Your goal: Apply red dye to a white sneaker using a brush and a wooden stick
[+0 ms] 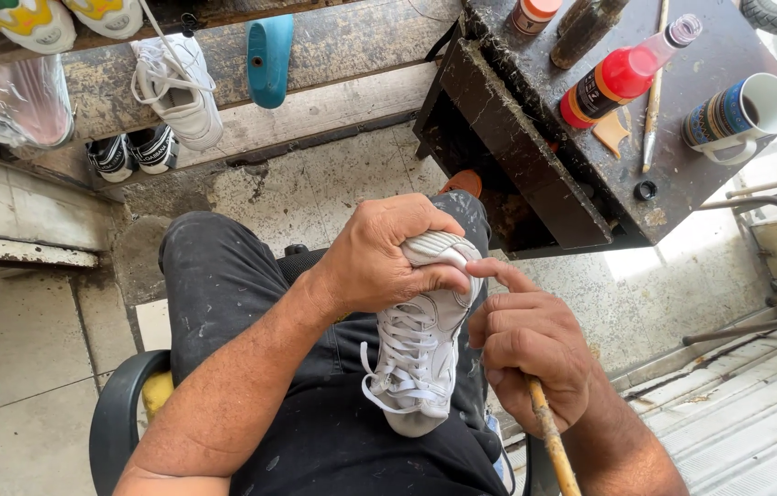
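Your white laced leather sneaker (pixel 418 354) rests on your lap, toe end up under your left hand (pixel 379 257). It looks light, with a soft upper and stiffer sole, so grip at the toe. Your left hand is clamped round that toe; your right hand (pixel 528 347), just beside it, is closed on a thin wooden stick (pixel 549 436), forefinger touching the sole edge.

Shoe-repair workshop, street-side. Indicated by: worn wooden shelf (pixel 333 46) on which white laced sneakers (pixel 177 87) are kept; blue plastic shoe last (pixel 269 57); stained dark wooden desk (pixel 728 55) on which a red glue bottle (pixel 618 78) and thin brushes (pixel 653 101) are laid.
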